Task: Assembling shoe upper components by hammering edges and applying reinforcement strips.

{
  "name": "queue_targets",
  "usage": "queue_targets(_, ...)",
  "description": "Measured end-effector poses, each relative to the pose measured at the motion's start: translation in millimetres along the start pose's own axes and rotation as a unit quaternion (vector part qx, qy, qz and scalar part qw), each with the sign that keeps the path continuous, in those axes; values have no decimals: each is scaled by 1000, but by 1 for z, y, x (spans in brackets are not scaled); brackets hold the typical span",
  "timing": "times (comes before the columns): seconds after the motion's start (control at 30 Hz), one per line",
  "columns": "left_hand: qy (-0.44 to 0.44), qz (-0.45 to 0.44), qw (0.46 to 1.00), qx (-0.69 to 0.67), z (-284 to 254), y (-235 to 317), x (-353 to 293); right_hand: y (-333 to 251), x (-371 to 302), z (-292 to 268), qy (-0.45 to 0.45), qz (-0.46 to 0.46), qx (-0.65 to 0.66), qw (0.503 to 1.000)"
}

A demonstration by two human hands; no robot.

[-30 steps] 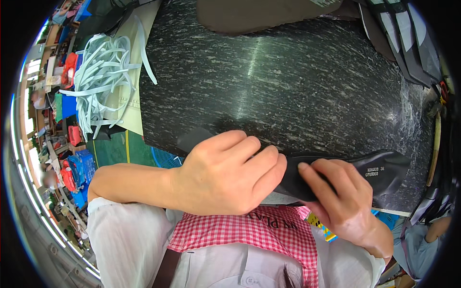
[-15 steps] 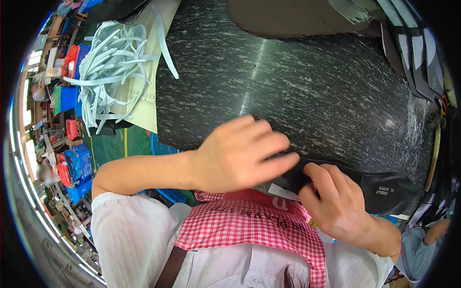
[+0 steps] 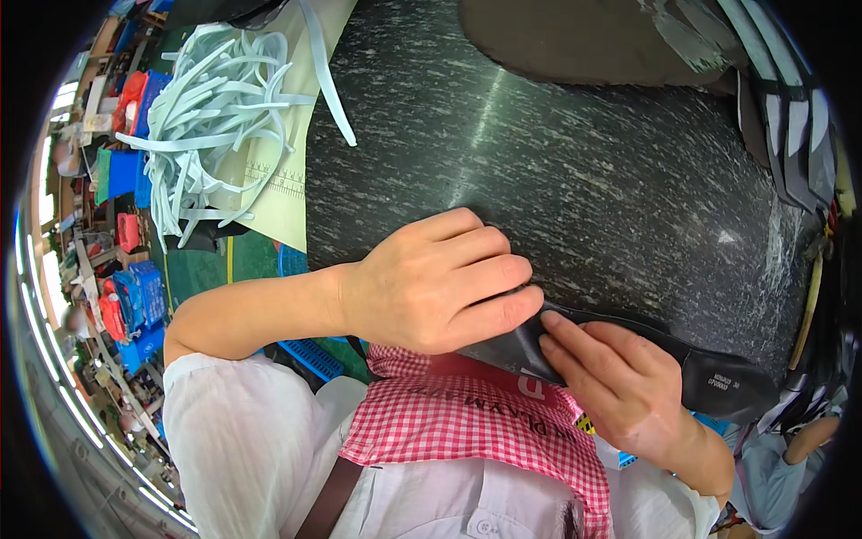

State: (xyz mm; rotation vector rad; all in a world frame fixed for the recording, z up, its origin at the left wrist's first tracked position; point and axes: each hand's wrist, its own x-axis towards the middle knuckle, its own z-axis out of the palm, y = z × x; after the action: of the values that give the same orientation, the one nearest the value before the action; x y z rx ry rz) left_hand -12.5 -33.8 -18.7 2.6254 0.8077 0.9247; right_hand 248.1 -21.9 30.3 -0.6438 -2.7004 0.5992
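Observation:
A long black leather-like piece [image 3: 729, 383] lies along the near edge of the dark speckled tabletop [image 3: 575, 189]. Pale printed marks show on its right end. My right hand [image 3: 624, 382] pinches its middle part between thumb and fingers. Directly beside it, my left hand [image 3: 444, 283] is curled over the left part of the same piece, its knuckles up and fingertips hidden underneath. The two hands nearly touch. Between them the black material appears folded or bent, and how its layers lie cannot be made out.
Pale blue-white strips [image 3: 215, 117] lie in a tangled pile on a cream ruled board [image 3: 285, 184] at the left. One strip [image 3: 328, 76] reaches over the tabletop. Dark brown sheets [image 3: 584, 45] lie at the far side, with stacked black-and-grey pieces [image 3: 797, 135] at the right. A blue basket [image 3: 310, 359] stands below.
My left hand has settled from a blurred motion onto the black piece, its fingers more curled. My right hand has shifted slightly left and down. The white patch near the fingers is now out of sight.

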Motion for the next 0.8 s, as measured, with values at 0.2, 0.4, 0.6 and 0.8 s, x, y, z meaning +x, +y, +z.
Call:
queue_targets(0.2, -78, 113, 986, 99, -23, -12, 1, -4, 2, -4, -70, 14, -34, 997)
queue_targets(0.4, -17, -113, 993, 8, -58, 5, 36, -11, 11, 0, -92, -3, -77, 993)
queue_targets(0.6, -164, -86, 961, -205, 21, 36, 42, -1, -8, -26, -49, 84, 22, 995)
queue_targets(0.8, -274, 5, 961, 22, 26, 34, 25, 29, -32, -44, -101, 107, 195, 970)
